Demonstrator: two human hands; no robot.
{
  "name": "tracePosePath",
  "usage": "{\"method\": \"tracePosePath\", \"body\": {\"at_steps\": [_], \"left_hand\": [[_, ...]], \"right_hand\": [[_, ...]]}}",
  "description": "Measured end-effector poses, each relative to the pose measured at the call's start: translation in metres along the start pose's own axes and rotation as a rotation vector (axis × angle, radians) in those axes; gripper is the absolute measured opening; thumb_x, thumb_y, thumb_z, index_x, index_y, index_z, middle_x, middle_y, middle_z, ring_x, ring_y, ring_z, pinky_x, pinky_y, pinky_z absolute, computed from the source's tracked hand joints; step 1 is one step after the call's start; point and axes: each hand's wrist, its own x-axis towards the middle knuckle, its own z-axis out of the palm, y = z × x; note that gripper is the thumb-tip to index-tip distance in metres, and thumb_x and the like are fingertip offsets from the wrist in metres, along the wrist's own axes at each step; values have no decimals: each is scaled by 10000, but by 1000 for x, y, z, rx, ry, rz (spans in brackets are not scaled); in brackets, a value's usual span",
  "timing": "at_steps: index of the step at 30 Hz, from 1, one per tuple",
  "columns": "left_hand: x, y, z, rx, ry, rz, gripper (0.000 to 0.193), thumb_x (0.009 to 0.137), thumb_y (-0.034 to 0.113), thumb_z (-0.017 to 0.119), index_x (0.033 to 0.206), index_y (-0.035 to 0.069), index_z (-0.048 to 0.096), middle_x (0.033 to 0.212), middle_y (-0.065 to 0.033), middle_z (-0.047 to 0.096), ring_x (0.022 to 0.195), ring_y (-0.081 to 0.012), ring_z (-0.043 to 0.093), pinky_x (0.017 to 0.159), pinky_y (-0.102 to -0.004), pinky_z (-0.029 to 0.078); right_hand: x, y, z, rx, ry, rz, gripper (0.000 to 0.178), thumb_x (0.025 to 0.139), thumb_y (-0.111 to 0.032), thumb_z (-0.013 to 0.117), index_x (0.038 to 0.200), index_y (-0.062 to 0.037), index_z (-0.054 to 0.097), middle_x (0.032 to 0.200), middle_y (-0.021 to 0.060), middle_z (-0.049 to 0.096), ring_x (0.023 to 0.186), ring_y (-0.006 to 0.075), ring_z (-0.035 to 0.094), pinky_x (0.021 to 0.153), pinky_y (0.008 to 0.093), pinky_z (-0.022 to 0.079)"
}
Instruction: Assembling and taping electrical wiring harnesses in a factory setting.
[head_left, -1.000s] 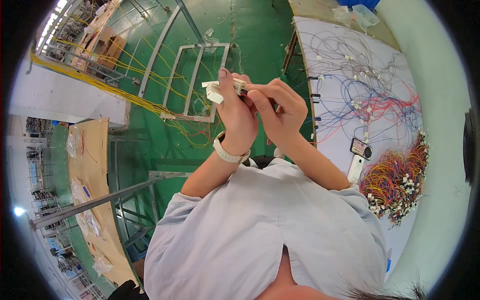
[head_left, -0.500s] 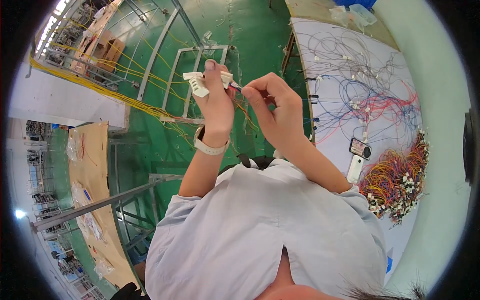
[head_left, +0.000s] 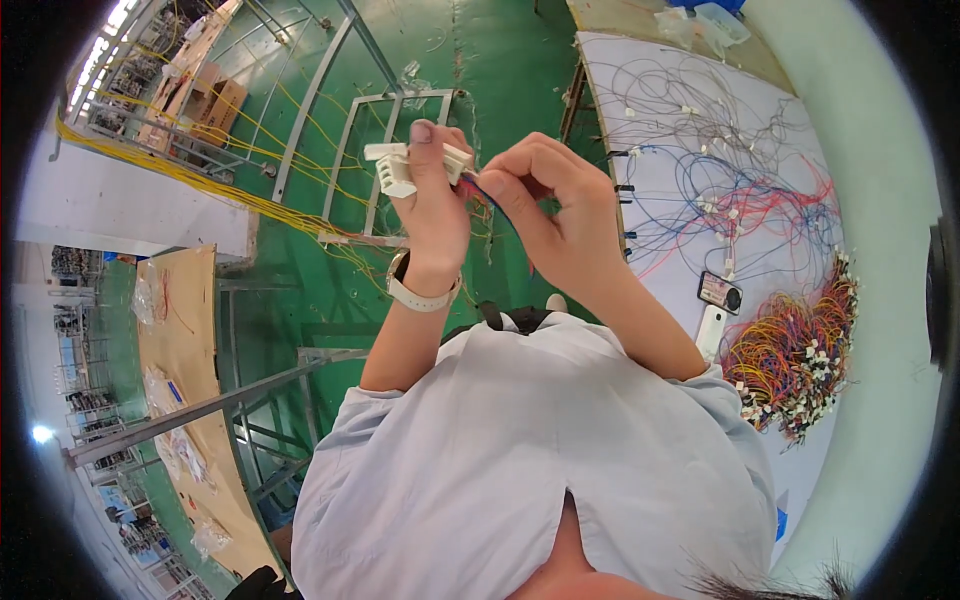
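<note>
White plastic connector housings with slots are gripped in my left hand, the thumb pressed along them. That wrist wears a watch with a pale strap. Close on the right, my right hand pinches thumb and forefinger together at thin blue and red wires beside the housings. The fingers hide the wire ends, so I cannot tell whether they sit inside a slot. Both hands are held up over the green floor.
On the right, a white table carries spread grey, blue and red wires, a bundle of coloured wires with white connectors, and a phone-like device. Metal frames and yellow cables stand to the left, near a wooden bench.
The housings have tilted slightly in my left hand. My right hand has shifted a little to the right, and the orange wires below the hands no longer show; blue and red ones do.
</note>
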Motion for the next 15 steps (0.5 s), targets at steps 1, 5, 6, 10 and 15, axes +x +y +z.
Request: {"method": "tracePosePath", "body": {"at_steps": [1,5,6,10,15], "left_hand": [[0,1,-1,-3,-79,-55,451,952,465,499,726,77,535,597,38,473,494,-34,399,435,-212,284],[1,0,2,-18,-61,-134,418,949,431,515,716,84,530,597,30,485,481,-35,401,417,-208,277],[2,0,1,33,11,-115,414,948,426,518,712,86,527,594,29,485,478,-36,401,414,-207,276],[-1,4,6,-16,49,-69,406,948,419,522,717,84,530,599,29,490,480,-37,401,418,-209,281],[-7,6,9,53,76,-24,370,947,370,543,739,65,559,620,29,506,492,-39,403,431,-215,290]], "right_hand": [[1,1,-2,86,-45,97,30,821,0,664,841,4,642,749,50,600,587,93,568,519,215,451],[1,9,12,-130,129,-96,18,828,-1,650,846,-3,649,745,52,608,581,93,575,518,214,457],[2,11,12,-123,127,-102,15,830,-7,650,845,-7,650,734,51,606,583,91,576,519,217,460],[-1,6,12,-61,125,-70,15,830,-17,654,830,-12,640,725,49,606,579,97,575,523,226,470],[-1,2,14,-115,150,-80,31,825,-4,650,815,-8,621,744,57,615,607,107,587,547,222,490]]}}
